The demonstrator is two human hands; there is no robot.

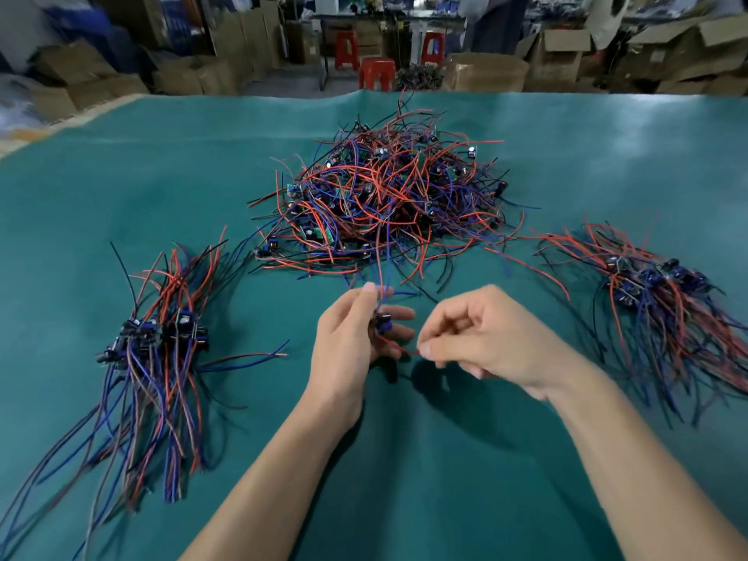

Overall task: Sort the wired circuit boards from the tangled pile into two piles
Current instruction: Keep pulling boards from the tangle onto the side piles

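A tangled pile (388, 196) of small circuit boards with red, blue and black wires lies at the middle of the green table. A sorted pile (158, 350) lies at the left, its wires trailing toward me. Another sorted pile (664, 293) lies at the right. My left hand (348, 342) holds one wired board (382, 321) just in front of the tangle, its blue wires running up toward the pile. My right hand (481, 338) pinches that board's red wire (404, 351) between thumb and forefinger.
The green mat (404, 459) covers the whole table. Beyond its far edge stand cardboard boxes (485, 72) and red stools (377, 72). A loose blue and red wire pair (251, 358) sticks out from the left pile toward my left hand.
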